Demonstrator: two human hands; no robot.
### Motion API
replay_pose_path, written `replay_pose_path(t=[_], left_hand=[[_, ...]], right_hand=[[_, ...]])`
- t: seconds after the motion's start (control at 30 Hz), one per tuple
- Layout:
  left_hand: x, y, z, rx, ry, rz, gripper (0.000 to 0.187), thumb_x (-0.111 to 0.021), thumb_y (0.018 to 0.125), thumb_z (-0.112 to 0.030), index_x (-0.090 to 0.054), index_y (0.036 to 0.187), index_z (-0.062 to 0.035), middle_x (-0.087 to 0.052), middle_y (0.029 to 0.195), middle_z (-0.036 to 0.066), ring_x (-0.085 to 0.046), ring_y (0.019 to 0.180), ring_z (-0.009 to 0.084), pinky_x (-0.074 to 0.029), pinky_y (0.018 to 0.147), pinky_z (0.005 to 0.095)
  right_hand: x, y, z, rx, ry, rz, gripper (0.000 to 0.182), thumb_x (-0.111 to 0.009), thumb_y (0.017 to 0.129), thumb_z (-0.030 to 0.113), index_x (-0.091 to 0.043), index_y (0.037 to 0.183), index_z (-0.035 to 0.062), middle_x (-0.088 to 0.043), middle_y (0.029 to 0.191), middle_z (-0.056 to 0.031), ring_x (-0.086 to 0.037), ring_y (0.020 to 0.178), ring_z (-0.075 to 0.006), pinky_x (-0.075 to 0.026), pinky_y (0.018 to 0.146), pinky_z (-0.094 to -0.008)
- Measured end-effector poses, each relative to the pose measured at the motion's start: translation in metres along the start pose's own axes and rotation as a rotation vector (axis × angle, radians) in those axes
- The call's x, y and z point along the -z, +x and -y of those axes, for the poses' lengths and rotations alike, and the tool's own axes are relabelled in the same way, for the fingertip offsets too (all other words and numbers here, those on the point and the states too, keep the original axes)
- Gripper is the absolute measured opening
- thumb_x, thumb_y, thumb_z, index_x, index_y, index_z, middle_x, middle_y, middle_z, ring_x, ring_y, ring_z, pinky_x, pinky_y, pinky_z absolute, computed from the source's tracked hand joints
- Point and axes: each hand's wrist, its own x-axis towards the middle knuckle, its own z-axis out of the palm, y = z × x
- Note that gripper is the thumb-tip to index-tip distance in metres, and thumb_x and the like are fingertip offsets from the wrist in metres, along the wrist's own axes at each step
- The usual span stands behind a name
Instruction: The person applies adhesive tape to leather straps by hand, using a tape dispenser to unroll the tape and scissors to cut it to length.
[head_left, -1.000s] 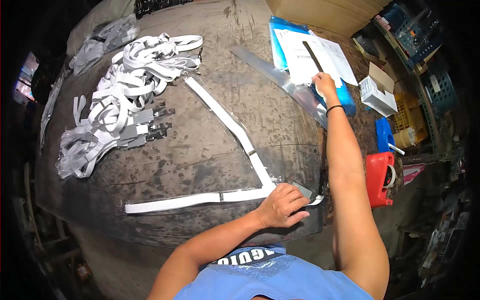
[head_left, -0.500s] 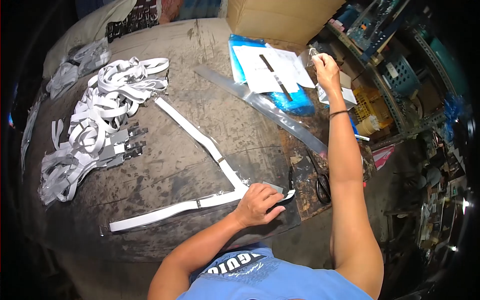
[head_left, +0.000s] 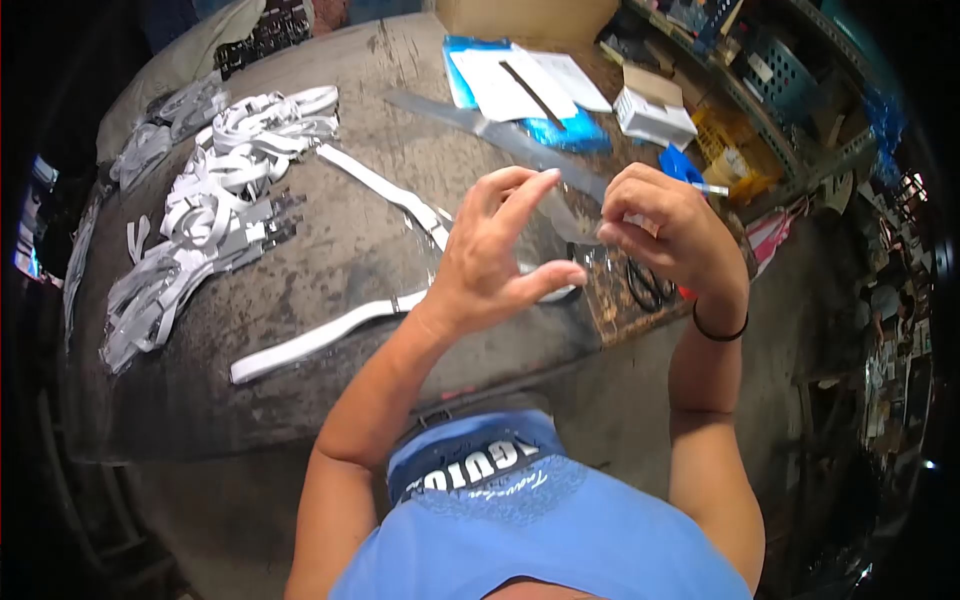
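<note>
My right hand [head_left: 670,220] is raised over the table's right part, its fingers pinched on a small clear plastic bag [head_left: 570,215] that hangs toward the left. Facing it, my left hand [head_left: 490,245] is held up with thumb and fingers apart and nothing in them. Below and behind the left hand lies a white Y-shaped strap, like suspenders, [head_left: 330,338] with dark metal sliders on its arms. The hand and forearm cover where its arms join. To the left is a heap of similar white straps [head_left: 215,215] with dark clips and some clear wrapping.
A long translucent strip [head_left: 470,122] crosses the table [head_left: 270,300] behind my hands. Papers [head_left: 505,85] rest on blue plastic packs [head_left: 575,136]. A white box [head_left: 655,115] stands at the back right, and black-handled scissors [head_left: 648,290] lie near the right edge. Shelves with baskets [head_left: 780,80] stand beyond.
My right hand has come back from beside the white box with the clear bag. My left hand has lifted off the strap and opened toward it. The view has shifted a little.
</note>
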Motion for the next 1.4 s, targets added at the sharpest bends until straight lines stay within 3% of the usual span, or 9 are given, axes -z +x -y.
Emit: replay_pose_path(t=[0.13,0.3,0.43,0.57,0.63,0.8,0.9,1.23,1.4], left_hand=[[-0.007,-0.020,-0.025,0.110,-0.275,0.258,0.014,-0.076,0.077,-0.008,-0.068,0.088,-0.0049,-0.056,0.079,0.006,-0.059,0.070,0.0192,-0.048,0.063,0.0319],[-0.033,-0.063,-0.038,0.296,-0.474,0.118,0.010,-0.074,0.082,-0.008,-0.068,0.089,-0.0052,-0.058,0.073,0.004,-0.055,0.064,0.0125,-0.044,0.059,0.0263],[-0.053,-0.092,-0.046,0.448,-0.717,0.057,0.007,-0.069,0.087,-0.009,-0.068,0.090,-0.0026,-0.060,0.075,0.004,-0.056,0.066,0.0106,-0.045,0.060,0.0253],[-0.055,-0.094,-0.038,0.529,-0.813,0.326,0.008,-0.061,0.092,-0.006,-0.067,0.092,-0.0001,-0.065,0.088,0.008,-0.061,0.080,0.0133,-0.047,0.070,0.0251],[-0.058,-0.077,-0.024,0.236,-0.527,0.374,0.015,-0.062,0.090,-0.013,-0.068,0.091,0.0006,-0.063,0.083,0.009,-0.063,0.078,0.0180,-0.048,0.070,0.0296],[-0.122,-0.059,0.038,0.194,0.204,0.318,0.033,-0.070,0.083,-0.036,-0.065,0.088,-0.0039,-0.064,0.082,0.011,-0.060,0.076,0.0301,-0.048,0.068,0.0412],[-0.146,-0.053,0.061,0.167,0.602,0.604,0.039,-0.067,0.084,-0.042,-0.065,0.094,-0.0045,-0.066,0.088,0.013,-0.064,0.082,0.0342,-0.050,0.072,0.0431],[-0.071,0.000,0.053,0.647,-0.433,0.680,0.022,-0.057,0.096,-0.021,-0.059,0.105,-0.0008,-0.066,0.088,0.006,-0.062,0.079,0.0116,-0.052,0.074,0.0292],[-0.034,0.008,0.045,0.713,-0.558,0.693,0.023,-0.057,0.096,-0.020,-0.058,0.111,-0.0019,-0.064,0.089,0.003,-0.061,0.082,0.0104,-0.049,0.076,0.0259]], right_hand=[[-0.022,-0.039,0.026,0.016,0.166,-0.028,0.014,-0.071,0.079,0.007,-0.059,0.085,0.0028,-0.059,0.087,-0.0090,-0.059,0.080,-0.0265,-0.048,0.068,-0.0338],[-0.092,-0.083,0.047,-0.227,0.868,-0.417,0.046,-0.079,0.077,0.024,-0.061,0.112,0.0010,-0.062,0.108,-0.0053,-0.056,0.103,-0.0155,-0.045,0.090,-0.0307],[-0.133,-0.122,0.053,-0.479,1.021,-0.483,0.042,-0.077,0.081,0.021,-0.061,0.115,0.0021,-0.063,0.109,-0.0052,-0.058,0.101,-0.0145,-0.043,0.095,-0.0323],[-0.127,-0.153,0.046,-0.469,0.871,-0.585,0.021,-0.073,0.083,0.007,-0.065,0.102,0.0010,-0.065,0.095,-0.0051,-0.060,0.083,-0.0098,-0.048,0.082,-0.0271],[-0.111,-0.170,0.050,-0.649,0.919,-0.686,0.013,-0.073,0.083,0.006,-0.065,0.093,0.0003,-0.065,0.086,-0.0043,-0.057,0.075,-0.0079,-0.047,0.071,-0.0222],[-0.074,-0.211,0.039,-0.643,0.792,-0.860,0.014,-0.074,0.084,0.011,-0.065,0.086,0.0003,-0.063,0.080,-0.0041,-0.053,0.066,-0.0064,-0.041,0.058,-0.0194],[-0.068,-0.221,0.039,-0.647,0.723,-0.865,0.016,-0.073,0.085,0.014,-0.066,0.086,0.0000,-0.064,0.080,-0.0045,-0.052,0.063,-0.0057,-0.039,0.054,-0.0177],[-0.079,-0.205,0.012,-0.689,0.952,-0.666,0.005,-0.067,0.088,0.005,-0.065,0.088,0.0009,-0.063,0.077,-0.0031,-0.051,0.063,-0.0043,-0.039,0.053,-0.0182],[-0.076,-0.141,-0.017,-0.533,0.861,-0.546,0.006,-0.069,0.086,0.009,-0.067,0.085,0.0035,-0.062,0.103,-0.0028,-0.053,0.062,-0.0044,-0.043,0.056,-0.0183]])
